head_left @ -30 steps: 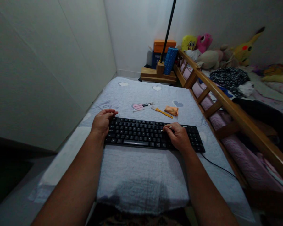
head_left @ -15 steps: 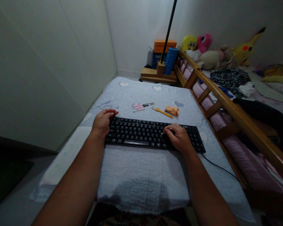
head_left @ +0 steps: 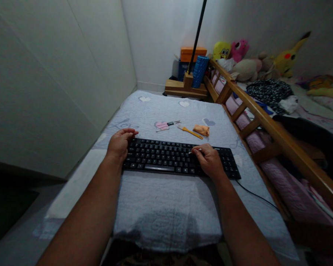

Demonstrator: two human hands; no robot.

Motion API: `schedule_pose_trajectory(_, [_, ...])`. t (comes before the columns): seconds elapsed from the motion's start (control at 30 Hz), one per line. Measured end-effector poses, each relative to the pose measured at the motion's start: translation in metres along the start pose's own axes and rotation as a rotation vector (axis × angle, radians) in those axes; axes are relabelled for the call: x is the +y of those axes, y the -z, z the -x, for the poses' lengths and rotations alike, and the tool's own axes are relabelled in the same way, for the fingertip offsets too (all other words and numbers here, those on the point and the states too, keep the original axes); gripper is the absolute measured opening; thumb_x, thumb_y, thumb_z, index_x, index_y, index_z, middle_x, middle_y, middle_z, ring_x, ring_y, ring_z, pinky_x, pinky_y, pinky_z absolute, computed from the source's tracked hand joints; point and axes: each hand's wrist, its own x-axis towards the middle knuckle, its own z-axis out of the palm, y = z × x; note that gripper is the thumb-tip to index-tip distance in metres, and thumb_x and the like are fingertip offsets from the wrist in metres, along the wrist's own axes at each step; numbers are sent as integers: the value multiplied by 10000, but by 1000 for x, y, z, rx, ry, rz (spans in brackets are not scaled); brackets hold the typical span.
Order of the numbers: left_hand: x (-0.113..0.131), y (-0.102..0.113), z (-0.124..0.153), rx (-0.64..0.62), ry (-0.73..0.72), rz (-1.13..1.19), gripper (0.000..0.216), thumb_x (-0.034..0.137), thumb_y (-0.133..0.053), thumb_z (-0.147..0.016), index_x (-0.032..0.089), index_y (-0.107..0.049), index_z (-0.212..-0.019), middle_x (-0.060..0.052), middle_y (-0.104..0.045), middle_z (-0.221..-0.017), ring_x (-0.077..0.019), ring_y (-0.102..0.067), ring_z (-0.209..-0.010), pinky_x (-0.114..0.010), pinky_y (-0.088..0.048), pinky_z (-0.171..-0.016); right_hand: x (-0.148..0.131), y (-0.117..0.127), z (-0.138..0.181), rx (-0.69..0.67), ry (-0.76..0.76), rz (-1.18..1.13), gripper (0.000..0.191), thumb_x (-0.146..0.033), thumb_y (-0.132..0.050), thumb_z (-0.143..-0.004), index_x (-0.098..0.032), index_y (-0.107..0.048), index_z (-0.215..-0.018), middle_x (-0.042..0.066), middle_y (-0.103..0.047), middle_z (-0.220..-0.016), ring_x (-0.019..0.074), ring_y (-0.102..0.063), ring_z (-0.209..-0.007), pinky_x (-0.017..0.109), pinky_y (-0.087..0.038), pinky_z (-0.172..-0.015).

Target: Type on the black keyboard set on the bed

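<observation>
In the head view, the black keyboard (head_left: 161, 155) lies flat in front of you, crosswise on the pale blue cloth (head_left: 166, 199), its right end nearer the cloth's right edge. Your left hand (head_left: 120, 145) rests against the keyboard's far left corner, fingers bent and close together; whether they grip it, you cannot tell from here. Your right hand (head_left: 208, 159) is closed over the keys toward the right, pinching a thin white swab (head_left: 191, 153) between thumb and finger, its tip at the keys. A cable (head_left: 255, 194) runs from the keyboard's right end toward the cloth's right edge. Beyond the keyboard, toward the far edge, you have a small dark-handled tool (head_left: 170, 123), a thin pale stick (head_left: 162, 129) just beside it, a yellow-handled brush (head_left: 192, 132) and a crumpled orange packet (head_left: 201, 130). A wooden rail (head_left: 248, 99) runs along the right edge.
</observation>
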Motion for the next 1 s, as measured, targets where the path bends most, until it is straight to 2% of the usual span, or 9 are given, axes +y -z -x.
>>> schedule_pose_trajectory(0.47, [0, 0, 0, -1, 4, -7, 136, 109, -581, -584, 154, -603, -710, -34, -661, -709, -138, -605, -722, -252, -457, -702, 5, 12, 2, 9, -84, 33, 175, -248, -512, -849, -207, -666, -774, 55, -686, -843, 212, -596, -849, 362, -438, -810])
schedule_pose_trajectory(1.0, [2, -1, 2, -3, 11, -7, 139, 111, -575, -583, 157, -603, -711, -33, -660, -712, -141, -606, -717, -258, -464, -688, 2, 19, 4, -78, -56, -12, 176, -240, -509, -841, -205, -652, -744, 38, -671, -783, 190, -594, -794, 333, -433, -765])
